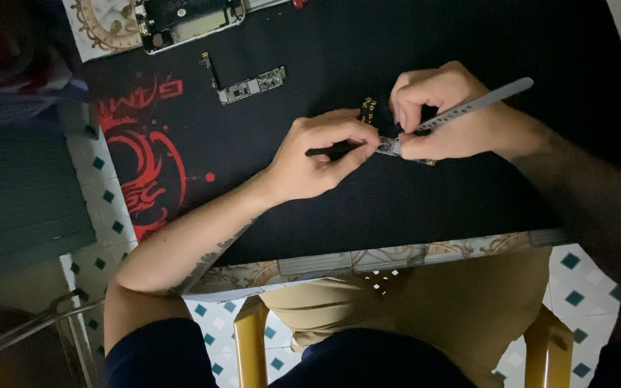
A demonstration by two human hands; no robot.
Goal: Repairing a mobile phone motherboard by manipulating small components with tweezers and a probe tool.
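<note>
I am in the middle of fine work on a small grey, rectangular circuit board (391,146), which lies on the black desk mat with a red dragon print (181,136) that covers the counter (368,259). My left hand (318,154) is closed in a pinch on a thin black stick-like tool (328,151), thumb and forefinger together, its tip laid against the left end of the board. My right hand (443,115) is clamped round a flat grey metal prying tool (479,104), held like a pen, with its working end coming down onto the board; the lower fingers of that hand rest on the mat and steady the board from the right. The board sits just between my two hands, touching both tools as far as I can tell, though the light is dim and the contact point is too small to read.

Further up the mat, well apart from my hands, lies a long narrow L-shaped logic board (249,85), and at the top edge an opened phone body with a pale frame (188,21).

I judge this to be the prying or lifting stage: one tool holds, the other works. The next move calls for a light, steady push with the grey tool while my left hand keeps the board from sliding.
</note>
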